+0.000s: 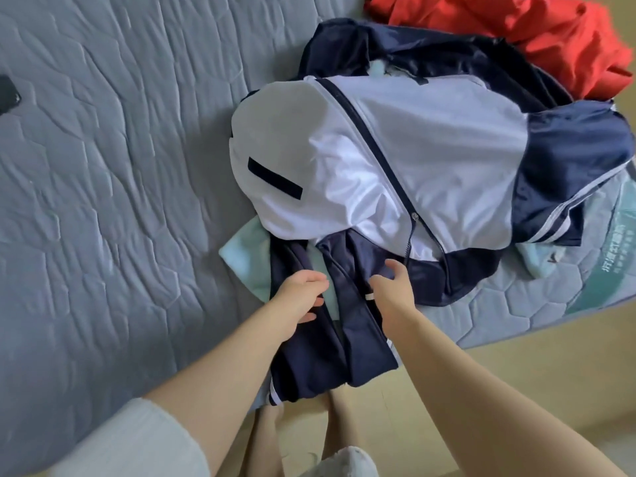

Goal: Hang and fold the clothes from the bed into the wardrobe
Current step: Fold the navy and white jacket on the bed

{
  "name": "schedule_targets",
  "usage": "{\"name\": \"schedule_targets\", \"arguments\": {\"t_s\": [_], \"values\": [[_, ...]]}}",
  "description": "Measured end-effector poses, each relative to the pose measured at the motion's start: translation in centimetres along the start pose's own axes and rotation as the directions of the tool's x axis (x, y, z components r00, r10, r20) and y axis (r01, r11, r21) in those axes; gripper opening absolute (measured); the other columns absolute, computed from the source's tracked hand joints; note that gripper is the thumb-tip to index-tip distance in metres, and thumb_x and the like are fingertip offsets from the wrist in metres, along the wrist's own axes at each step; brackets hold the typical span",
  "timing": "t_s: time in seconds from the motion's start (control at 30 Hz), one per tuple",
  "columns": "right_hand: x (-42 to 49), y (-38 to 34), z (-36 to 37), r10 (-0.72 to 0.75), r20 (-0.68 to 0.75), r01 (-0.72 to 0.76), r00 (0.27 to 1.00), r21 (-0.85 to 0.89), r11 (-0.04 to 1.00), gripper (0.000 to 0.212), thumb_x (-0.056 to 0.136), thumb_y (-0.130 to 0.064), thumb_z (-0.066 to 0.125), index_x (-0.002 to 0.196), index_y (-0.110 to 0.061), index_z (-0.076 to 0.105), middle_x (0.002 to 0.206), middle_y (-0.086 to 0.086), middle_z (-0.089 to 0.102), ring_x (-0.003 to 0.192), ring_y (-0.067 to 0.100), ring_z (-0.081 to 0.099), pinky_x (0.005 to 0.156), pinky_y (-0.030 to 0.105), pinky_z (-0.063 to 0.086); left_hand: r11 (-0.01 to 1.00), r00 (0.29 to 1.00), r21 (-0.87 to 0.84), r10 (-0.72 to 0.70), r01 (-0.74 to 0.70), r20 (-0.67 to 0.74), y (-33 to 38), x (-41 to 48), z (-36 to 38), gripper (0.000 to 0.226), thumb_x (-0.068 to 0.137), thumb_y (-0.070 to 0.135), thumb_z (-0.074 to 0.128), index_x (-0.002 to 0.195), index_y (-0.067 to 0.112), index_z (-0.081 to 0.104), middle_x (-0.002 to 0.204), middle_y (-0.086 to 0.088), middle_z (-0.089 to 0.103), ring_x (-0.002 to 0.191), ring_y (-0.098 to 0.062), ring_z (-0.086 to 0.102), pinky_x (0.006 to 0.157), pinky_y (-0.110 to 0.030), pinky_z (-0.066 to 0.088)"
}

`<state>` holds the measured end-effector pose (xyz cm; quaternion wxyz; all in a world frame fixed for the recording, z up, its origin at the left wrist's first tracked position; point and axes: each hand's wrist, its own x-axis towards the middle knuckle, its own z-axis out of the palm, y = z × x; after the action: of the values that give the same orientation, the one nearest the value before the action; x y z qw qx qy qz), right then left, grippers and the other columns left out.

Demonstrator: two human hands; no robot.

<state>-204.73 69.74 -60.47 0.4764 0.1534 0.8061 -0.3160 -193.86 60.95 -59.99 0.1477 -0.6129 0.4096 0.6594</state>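
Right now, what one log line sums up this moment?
left hand: grip on navy garment | right hand: open, on it | white-navy jacket: heaped on bed | red garment: behind

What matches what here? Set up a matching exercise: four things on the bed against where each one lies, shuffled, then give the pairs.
Things:
1. red garment
2. white and navy jacket
3. navy trousers
4. small black object

Places:
A. far left edge of the view, alone on the mattress
B. top right, behind the pile
C. hanging over the near edge of the bed, between the left hand and right hand
D. middle of the pile, zip facing up

Pairs: 1-B, 2-D, 3-C, 4-A
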Motion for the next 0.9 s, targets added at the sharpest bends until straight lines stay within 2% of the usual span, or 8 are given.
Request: {"name": "schedule_targets", "arguments": {"t_s": [0.13, 0.23, 0.37, 0.47, 0.6, 0.67, 0.8, 0.9], "values": [[1.9, 0.9, -1.1, 0.077, -0.025, -0.077, 0.997, -0.001, 0.997, 0.068, 0.089, -0.013, 0.049, 0.147, -0.033, 0.020, 0.132, 0.008, 0.044, 0.093, 0.023, 0.046, 0.083, 0.035, 0.039, 0.999, 0.998, 0.014, -0.033, 0.034, -0.048, 0.1, 0.9, 0.4, 0.006, 0.093, 0.021, 0.050, 0.093, 0.026, 0.053, 0.095, 0.006, 0.055, 0.092, -0.015, 0.058, 0.069, -0.028, 0.046], [2.1, 1.5, -1.3, 0.117, 0.076, -0.127, 0.990, 0.142, 0.982, 0.070, 0.089, -0.011, 0.052, 0.147, -0.031, 0.019, 0.105, 0.005, 0.052, 0.074, 0.018, 0.045, 0.068, 0.030, 0.041, 0.999, 0.998, 0.019, -0.042, 0.043, -0.050, 0.2, 0.7, 0.2, 0.011, 0.092, 0.018, 0.048, 0.088, 0.026, 0.054, 0.092, 0.004, 0.057, 0.081, -0.011, 0.058, 0.067, -0.026, 0.045], [1.9, 1.1, -1.2, 0.159, 0.124, -0.192, 0.979, 0.325, 0.926, 0.070, 0.089, -0.012, 0.057, 0.146, -0.028, 0.021, 0.086, 0.002, 0.050, 0.076, 0.019, 0.051, 0.077, 0.033, 0.048, 0.997, 0.998, 0.068, -0.043, 0.046, -0.055, 0.6, 0.3, 0.1, 0.012, 0.092, 0.018, 0.047, 0.087, 0.026, 0.054, 0.090, 0.005, 0.057, 0.077, -0.009, 0.057, 0.069, -0.025, 0.044], [1.9, 1.1, -1.3, 0.085, 0.033, -0.091, 0.996, 0.411, 0.907, 0.065, 0.087, 0.000, 0.056, 0.144, -0.017, 0.030, 0.078, 0.002, 0.050, 0.061, 0.013, 0.047, 0.063, 0.025, 0.042, 0.994, 0.996, 0.096, -0.050, 0.057, -0.076, 0.3, 0.0, 0.0, 0.012, 0.093, 0.016, 0.044, 0.093, 0.024, 0.054, 0.090, 0.004, 0.057, 0.074, -0.009, 0.056, 0.067, -0.024, 0.043], [1.1, 0.7, -2.4, -0.068, -0.078, 0.092, 0.995, 0.367, 0.926, 0.059, 0.082, 0.003, 0.059, 0.137, -0.009, 0.043, 0.070, -0.004, 0.057, 0.066, 0.011, 0.050, 0.075, 0.023, 0.045, 0.981, 0.992, 0.192, 0.061, -0.039, -0.112, -0.3, -0.6, 0.0, 0.022, 0.092, 0.008, 0.041, 0.094, 0.025, 0.055, 0.097, 0.003, 0.059, 0.074, -0.007, 0.055, 0.062, -0.018, 0.042], [0.0, 0.2, -2.9, -0.128, -0.026, 0.129, 0.991, 0.359, 0.924, 0.049, 0.081, 0.002, 0.062, 0.127, -0.010, 0.052, 0.065, -0.007, 0.058, 0.059, 0.006, 0.051, 0.066, 0.016, 0.046, 0.954, 0.985, 0.260, 0.167, -0.152, -0.036, -0.3, -1.2, 0.2, 0.036, 0.090, -0.002, 0.037, 0.098, 0.028, 0.054, 0.104, 0.004, 0.058, 0.078, -0.004, 0.056, 0.061, -0.014, 0.041], [-3.3, -0.3, -3.8, -0.306, 0.193, 0.278, 0.932, 0.158, 0.948, 0.031, 0.079, -0.001, 0.066, 0.105, -0.017, 0.062, 0.050, -0.015, 0.060, 0.046, -0.005, 0.052, 0.047, 0.006, 0.040, 0.898, 0.939, 0.342, 0.177, -0.276, 0.294, 0.2, -2.9, 1.3, 0.067, 0.087, -0.008, 0.044, 0.139, 0.033, 0.032, 0.122, 0.013, 0.045, 0.092, -0.003, 0.056, 0.070, -0.010, 0.046], [-5.5, -0.2, -4.2, -0.376, 0.318, 0.365, 0.870, 0.098, 0.926, 0.032, 0.077, -0.001, 0.069, 0.101, -0.022, 0.062, 0.050, -0.015, 0.059, 0.046, -0.006, 0.051, 0.047, 0.006, 0.038, 0.877, 0.907, 0.292, 0.295, -0.381, 0.299, 1.1, -4.1, 1.7, 0.081, 0.082, 0.004, 0.065, 0.144, 0.033, 0.021, 0.122, 0.020, 0.047, 0.097, 0.006, 0.057, 0.085, -0.017, 0.051]]}}
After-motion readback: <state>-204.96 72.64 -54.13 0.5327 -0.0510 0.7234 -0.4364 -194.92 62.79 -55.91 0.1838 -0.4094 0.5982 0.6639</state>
